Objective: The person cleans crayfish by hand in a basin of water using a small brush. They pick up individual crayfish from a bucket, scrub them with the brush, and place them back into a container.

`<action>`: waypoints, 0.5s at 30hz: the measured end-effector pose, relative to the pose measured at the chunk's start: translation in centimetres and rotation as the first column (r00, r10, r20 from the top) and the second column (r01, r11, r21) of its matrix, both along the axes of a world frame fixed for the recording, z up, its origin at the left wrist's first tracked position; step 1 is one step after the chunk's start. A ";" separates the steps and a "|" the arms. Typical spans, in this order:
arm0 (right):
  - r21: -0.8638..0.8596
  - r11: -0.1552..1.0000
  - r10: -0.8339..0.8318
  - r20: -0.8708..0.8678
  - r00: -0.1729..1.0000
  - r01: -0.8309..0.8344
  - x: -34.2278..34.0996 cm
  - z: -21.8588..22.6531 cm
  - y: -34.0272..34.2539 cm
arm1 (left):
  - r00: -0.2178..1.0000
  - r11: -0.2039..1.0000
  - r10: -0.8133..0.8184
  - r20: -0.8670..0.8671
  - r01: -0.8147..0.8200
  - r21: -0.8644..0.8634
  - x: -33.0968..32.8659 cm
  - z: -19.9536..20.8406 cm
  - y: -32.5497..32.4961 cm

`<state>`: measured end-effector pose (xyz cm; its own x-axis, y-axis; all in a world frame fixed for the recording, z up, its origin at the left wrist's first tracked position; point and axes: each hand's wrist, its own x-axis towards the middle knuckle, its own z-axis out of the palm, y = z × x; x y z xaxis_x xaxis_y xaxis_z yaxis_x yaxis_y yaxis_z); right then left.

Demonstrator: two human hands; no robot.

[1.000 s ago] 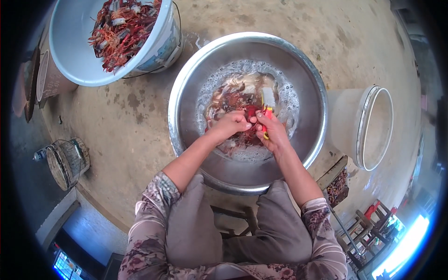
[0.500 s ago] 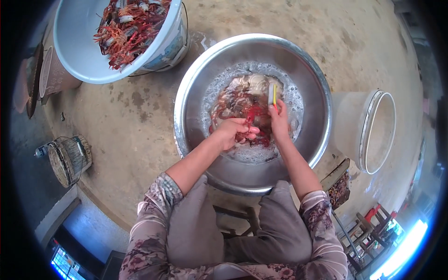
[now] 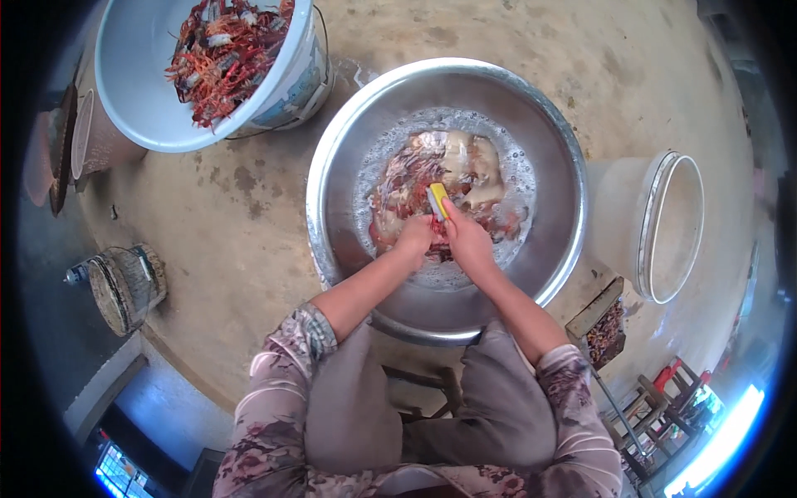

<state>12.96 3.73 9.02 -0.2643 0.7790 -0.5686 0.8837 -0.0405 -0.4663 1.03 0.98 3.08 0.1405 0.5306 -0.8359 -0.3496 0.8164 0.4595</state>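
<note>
My left hand (image 3: 416,237) is closed around a red crayfish (image 3: 437,227), partly hidden by the fingers. In my right hand (image 3: 470,244) is a small yellow-backed scrubbing brush (image 3: 439,200) with pale bristles, close against the crayfish. Both hands are together over a wide steel basin (image 3: 548,124) in front of my knees. Murky, foamy water (image 3: 477,162) fills its bottom, with more reddish crayfish (image 3: 407,178) lying in it.
A pale blue basin (image 3: 124,91) heaped with crayfish (image 3: 228,62) rests on a bucket (image 3: 303,91) at the far left. A whitish bucket (image 3: 635,224) lies on its side at the right. A dustpan (image 3: 604,328) with debris and a dirty pail (image 3: 124,286) stand on the concrete floor.
My right hand has brought the brush left and nearer, from the basin's right side to the crayfish. My left hand has turned and shifted slightly right.
</note>
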 end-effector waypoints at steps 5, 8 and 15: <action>0.233 0.969 -0.035 -0.186 0.982 0.079 1.5 -0.9 -4.2 | 0.999 1.000 -0.008 -0.034 0.008 0.003 -0.4 1.3 0.4; 0.136 0.988 -0.060 -0.115 0.992 0.075 1.2 -0.6 -1.4 | 0.993 0.999 0.035 0.110 -0.037 0.013 0.0 1.1 -0.2; 0.080 0.995 -0.051 -0.067 0.996 0.057 0.4 -0.1 -2.2 | 0.986 0.989 -0.145 0.088 0.145 0.003 -0.9 1.0 -0.7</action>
